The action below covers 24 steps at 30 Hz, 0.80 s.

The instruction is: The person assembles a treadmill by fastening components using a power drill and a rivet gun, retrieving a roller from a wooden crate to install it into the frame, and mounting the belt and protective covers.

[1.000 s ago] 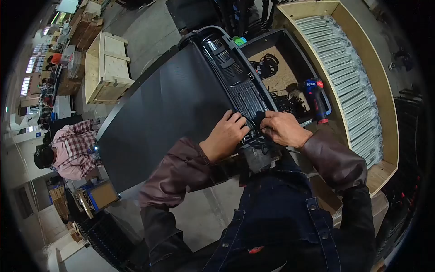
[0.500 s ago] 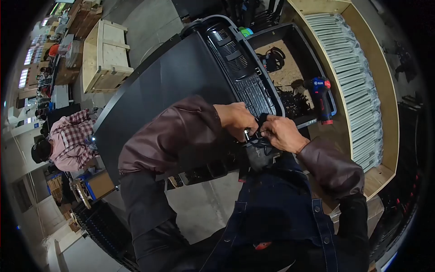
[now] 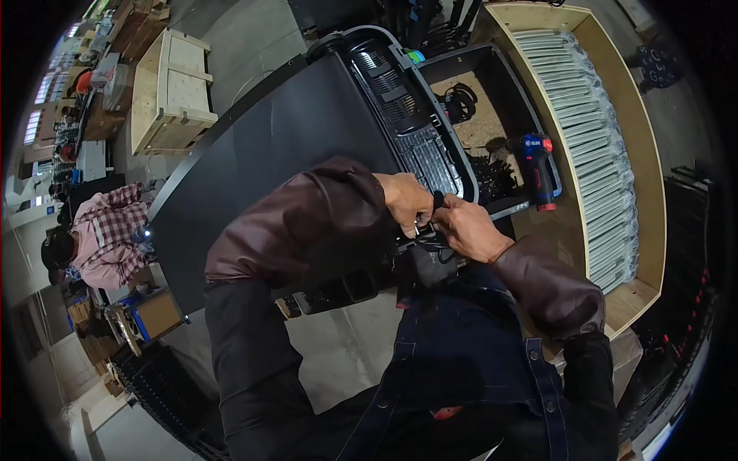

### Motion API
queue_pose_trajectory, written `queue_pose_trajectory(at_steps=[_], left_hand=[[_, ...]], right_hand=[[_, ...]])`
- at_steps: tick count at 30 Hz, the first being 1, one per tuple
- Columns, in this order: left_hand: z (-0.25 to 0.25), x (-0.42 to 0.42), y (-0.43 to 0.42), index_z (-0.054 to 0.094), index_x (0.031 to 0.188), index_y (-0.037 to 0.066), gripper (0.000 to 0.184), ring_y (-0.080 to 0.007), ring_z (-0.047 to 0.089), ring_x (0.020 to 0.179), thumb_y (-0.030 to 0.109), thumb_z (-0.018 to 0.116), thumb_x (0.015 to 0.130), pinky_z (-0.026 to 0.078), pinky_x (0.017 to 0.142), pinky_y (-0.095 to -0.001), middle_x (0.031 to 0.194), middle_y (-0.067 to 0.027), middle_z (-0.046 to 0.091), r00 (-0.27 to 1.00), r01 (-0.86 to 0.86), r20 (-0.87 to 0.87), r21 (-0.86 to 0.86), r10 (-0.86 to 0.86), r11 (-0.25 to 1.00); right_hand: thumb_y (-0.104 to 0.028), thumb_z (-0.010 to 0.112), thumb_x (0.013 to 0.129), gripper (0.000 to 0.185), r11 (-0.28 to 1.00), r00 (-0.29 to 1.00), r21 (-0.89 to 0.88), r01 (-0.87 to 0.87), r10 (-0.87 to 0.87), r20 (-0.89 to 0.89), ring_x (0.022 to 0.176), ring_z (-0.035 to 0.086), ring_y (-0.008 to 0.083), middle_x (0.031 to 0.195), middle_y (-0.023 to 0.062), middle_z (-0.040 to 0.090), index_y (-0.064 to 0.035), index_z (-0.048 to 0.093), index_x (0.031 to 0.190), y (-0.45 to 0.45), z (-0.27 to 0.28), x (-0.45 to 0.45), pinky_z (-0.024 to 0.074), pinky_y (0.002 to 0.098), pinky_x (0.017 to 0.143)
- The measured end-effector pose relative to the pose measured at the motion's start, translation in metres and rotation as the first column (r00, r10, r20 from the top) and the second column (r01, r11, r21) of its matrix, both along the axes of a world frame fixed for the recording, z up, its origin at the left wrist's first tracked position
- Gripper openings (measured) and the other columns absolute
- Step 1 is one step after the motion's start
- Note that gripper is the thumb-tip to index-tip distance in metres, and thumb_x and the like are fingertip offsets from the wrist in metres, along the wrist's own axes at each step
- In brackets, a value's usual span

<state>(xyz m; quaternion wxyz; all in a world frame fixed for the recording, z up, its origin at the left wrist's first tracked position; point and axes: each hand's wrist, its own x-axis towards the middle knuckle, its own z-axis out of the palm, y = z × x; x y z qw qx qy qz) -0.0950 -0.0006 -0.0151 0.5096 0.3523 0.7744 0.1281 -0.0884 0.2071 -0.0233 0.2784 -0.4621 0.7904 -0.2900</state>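
Observation:
My left hand (image 3: 409, 203) is closed, with a small shiny metal piece showing below its fingers; I cannot make out what it belongs to. Close beside it, my right hand (image 3: 472, 230) pinches at a small black part (image 3: 439, 200) between the two hands. Thin black cables (image 3: 437, 247) lie just under the fingers. Both hands are at the near end of a ribbed black plastic housing (image 3: 393, 98), which runs along the end of a long flat black deck (image 3: 307, 127). My fingers hide most of what they grip.
A black bin (image 3: 503, 73) holds a coiled black cable (image 3: 463, 103) and many small dark parts. A blue-and-red cordless driver (image 3: 539, 170) lies at its rim. Right of it, a wooden crate (image 3: 649, 207) holds wrapped silver rods (image 3: 588, 138). A person in a checked shirt (image 3: 111, 234) is at far left.
The view has shifted slightly. Both hands stay together at the same end of the housing, and my left fingers have moved a little closer to the right ones.

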Motion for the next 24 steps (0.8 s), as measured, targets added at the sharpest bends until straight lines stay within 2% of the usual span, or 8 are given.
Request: queue_pose_trajectory(at_steps=[11, 13, 15, 17, 19, 21, 23, 24], left_hand=[[-0.009, 0.008, -0.002, 0.074, 0.097, 0.022, 0.023, -0.0252, 0.067, 0.101, 0.038, 0.065, 0.083, 0.038, 0.095, -0.0454, 0.1, -0.0023, 0.074, 0.997, -0.072, -0.039, 0.028, 0.073, 0.997], [-0.006, 0.009, 0.002, 0.074, 0.097, 0.022, 0.023, -0.0247, 0.067, 0.101, 0.036, 0.064, 0.082, 0.038, 0.094, -0.0446, 0.1, -0.0019, 0.074, 0.995, -0.072, -0.074, -0.001, 0.071, 0.997], [-0.008, 0.012, 0.001, 0.072, 0.094, 0.021, 0.022, -0.0244, 0.067, 0.1, 0.036, 0.062, 0.081, 0.038, 0.092, -0.0438, 0.098, -0.0018, 0.073, 0.994, -0.07, -0.087, 0.017, 0.071, 0.997], [-0.016, 0.011, -0.003, 0.072, 0.09, 0.022, 0.019, -0.0238, 0.068, 0.098, 0.035, 0.063, 0.08, 0.037, 0.09, -0.0436, 0.092, -0.0018, 0.073, 0.995, -0.081, -0.056, 0.037, 0.083, 0.996], [-0.027, 0.021, -0.007, 0.073, 0.089, 0.026, 0.012, -0.0225, 0.067, 0.095, 0.03, 0.068, 0.079, 0.038, 0.087, -0.0422, 0.09, 0.0017, 0.072, 0.978, -0.072, -0.188, 0.08, 0.086, 0.994], [-0.017, 0.011, 0.0, 0.074, 0.093, 0.024, 0.017, -0.0243, 0.067, 0.097, 0.032, 0.068, 0.079, 0.038, 0.088, -0.0434, 0.092, -0.0009, 0.072, 0.989, -0.088, -0.115, 0.021, 0.09, 0.996], [-0.015, 0.017, -0.003, 0.074, 0.096, 0.021, 0.021, -0.0272, 0.067, 0.099, 0.034, 0.068, 0.08, 0.038, 0.091, -0.0452, 0.094, -0.0046, 0.072, 0.973, -0.005, -0.232, 0.054, 0.018, 0.999], [-0.015, 0.025, -0.007, 0.074, 0.098, 0.02, 0.024, -0.0285, 0.066, 0.101, 0.034, 0.067, 0.08, 0.037, 0.093, -0.0465, 0.095, -0.0062, 0.072, 0.954, -0.019, -0.294, 0.12, 0.054, 0.993]], right_hand=[[-0.014, 0.071, 0.086, 0.02, 0.968, 0.983, -0.192, 0.159, -0.138, 0.119, 0.09, 0.067, 0.0349, 0.094, 0.0137, 0.068, -0.0055, 0.07, 0.104, 0.031, 0.002, -0.021, 0.0534, 0.0432, 0.075], [-0.012, 0.071, 0.087, 0.019, 0.796, 0.851, -0.336, 0.503, -0.524, 0.031, 0.088, 0.068, 0.0335, 0.096, 0.0152, 0.067, -0.0049, 0.069, 0.104, 0.063, -0.012, -0.049, 0.0529, 0.0416, 0.074], [-0.015, 0.072, 0.089, 0.026, 0.49, 0.511, -0.285, 0.824, -0.859, 0.001, 0.087, 0.068, 0.0351, 0.094, 0.0184, 0.067, -0.0016, 0.066, 0.111, 0.099, -0.028, -0.089, 0.0532, 0.039, 0.078], [-0.031, 0.079, 0.083, 0.043, 0.488, 0.409, -0.166, 0.857, -0.839, -0.359, 0.092, 0.068, 0.0387, 0.099, 0.0199, 0.068, -0.0002, 0.066, 0.111, 0.148, -0.091, -0.123, 0.053, 0.0438, 0.081], [-0.041, 0.083, 0.076, 0.06, 0.472, 0.523, 0.231, 0.851, -0.803, -0.286, 0.097, 0.067, 0.0419, 0.099, 0.0237, 0.069, 0.0009, 0.064, 0.114, 0.167, -0.133, -0.143, 0.0521, 0.0467, 0.085], [-0.034, 0.083, 0.074, 0.062, 0.59, 0.636, 0.283, 0.756, -0.765, -0.104, 0.091, 0.07, 0.0369, 0.094, 0.0229, 0.071, 0.0025, 0.062, 0.119, 0.178, -0.153, -0.165, 0.0542, 0.0433, 0.082], [-0.025, 0.082, 0.074, 0.059, 0.547, 0.523, 0.293, 0.784, -0.837, 0.161, 0.079, 0.072, 0.0298, 0.088, 0.0188, 0.071, 0.0045, 0.06, 0.12, 0.18, -0.172, -0.17, 0.0563, 0.0411, 0.073], [-0.019, 0.081, 0.071, 0.044, 0.469, 0.34, 0.391, 0.792, -0.871, 0.356, 0.09, 0.07, 0.025, 0.092, 0.0147, 0.072, 0.0025, 0.068, 0.107, 0.16, -0.108, -0.158, 0.054, 0.0355, 0.081]])
